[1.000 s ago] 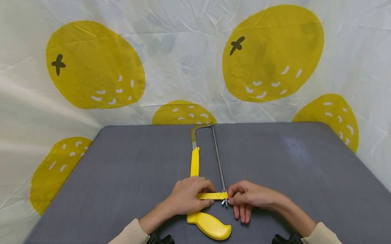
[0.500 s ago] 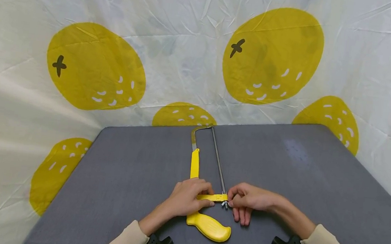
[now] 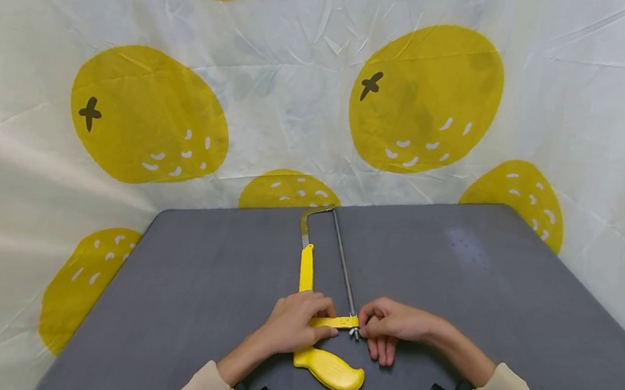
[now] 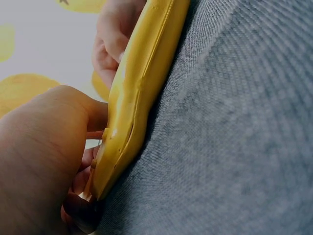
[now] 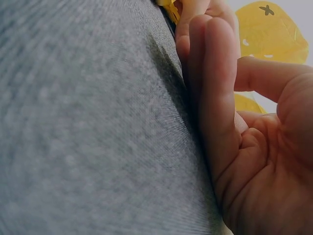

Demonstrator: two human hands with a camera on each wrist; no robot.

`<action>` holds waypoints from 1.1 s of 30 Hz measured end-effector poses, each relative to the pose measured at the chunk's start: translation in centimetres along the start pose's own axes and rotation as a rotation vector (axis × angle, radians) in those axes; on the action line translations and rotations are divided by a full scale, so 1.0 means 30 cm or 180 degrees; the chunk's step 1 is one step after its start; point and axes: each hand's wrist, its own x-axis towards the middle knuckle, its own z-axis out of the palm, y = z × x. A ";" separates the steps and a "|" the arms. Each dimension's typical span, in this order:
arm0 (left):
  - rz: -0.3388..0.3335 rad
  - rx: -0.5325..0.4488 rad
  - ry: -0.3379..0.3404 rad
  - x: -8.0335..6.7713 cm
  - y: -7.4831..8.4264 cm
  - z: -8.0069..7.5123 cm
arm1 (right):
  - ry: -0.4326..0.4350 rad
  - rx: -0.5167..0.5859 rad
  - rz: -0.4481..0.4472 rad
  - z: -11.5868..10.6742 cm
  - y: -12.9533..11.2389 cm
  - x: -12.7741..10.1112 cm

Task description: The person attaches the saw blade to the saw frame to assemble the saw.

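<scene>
Two hands meet over a yellow-handled hacksaw with a thin metal blade [image 3: 318, 296] lying flat near the middle of a grey cloth-covered table [image 3: 505, 301], its frame end close to the far edge. No container shows. The left hand [image 3: 294, 324] curls around the saw's yellow frame just above the pistol-shaped grip. The right hand [image 3: 387, 323] pinches the small metal nut [image 3: 354, 333] at the blade's near end, its other fingers resting on the cloth. Bare cloth spreads wide on both sides. Behind hangs a white backdrop with yellow fruit prints [image 3: 145, 116].
</scene>
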 end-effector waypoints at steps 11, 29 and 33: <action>-0.0007 -0.0103 -0.0175 -0.001 -0.007 -0.030 | 0.0043 0.0005 0.0064 0.000 -0.007 0.016; -0.0053 -0.0080 -0.0232 0.012 0.011 -0.113 | 0.0143 -0.0347 0.0197 -0.006 -0.050 -0.023; -0.0160 -0.0267 0.0131 0.004 -0.044 -0.173 | 0.0659 -0.0851 0.0170 -0.056 -0.099 -0.092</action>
